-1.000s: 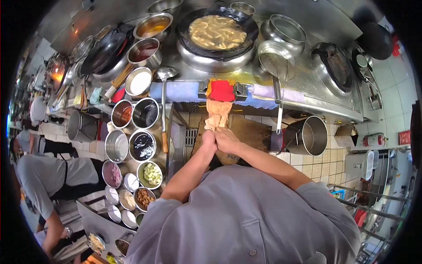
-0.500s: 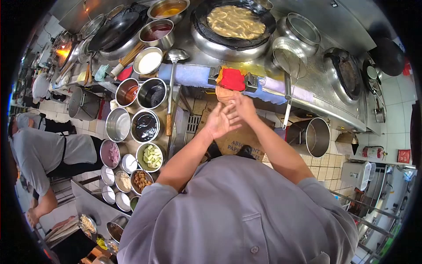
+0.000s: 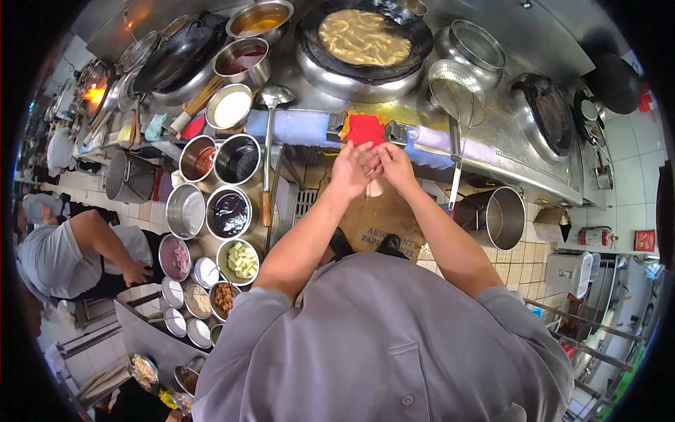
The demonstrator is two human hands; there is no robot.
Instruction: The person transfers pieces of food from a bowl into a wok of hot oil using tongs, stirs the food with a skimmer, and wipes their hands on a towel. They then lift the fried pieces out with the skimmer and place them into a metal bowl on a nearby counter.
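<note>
Both hands meet in front of the stove's front edge, just below a red cloth (image 3: 366, 129). My left hand (image 3: 356, 169) is open, palm up with its fingers spread, and holds nothing. Touching its fingers from the right is my right hand (image 3: 396, 167), whose fingers are bent and partly hidden, so what they hold, if anything, cannot be told. Part of a pale orange cloth (image 3: 375, 188) hangs below the hands. Beyond the red cloth, a wok (image 3: 422, 43) holds strips of food in bubbling liquid.
Bowls of sauces and chopped food, among them a green-vegetable bowl (image 3: 238, 261), stand at the left. A ladle (image 3: 267, 148) lies beside them. A perforated strainer (image 3: 455, 74) rests right of the wok. Another person (image 3: 84, 243) is at the far left. A metal bin (image 3: 505, 218) stands lower right.
My hands have moved up slightly towards the red cloth, and my left palm has turned more upward. The view has shifted a little. The other person's arm has swung towards the bowls.
</note>
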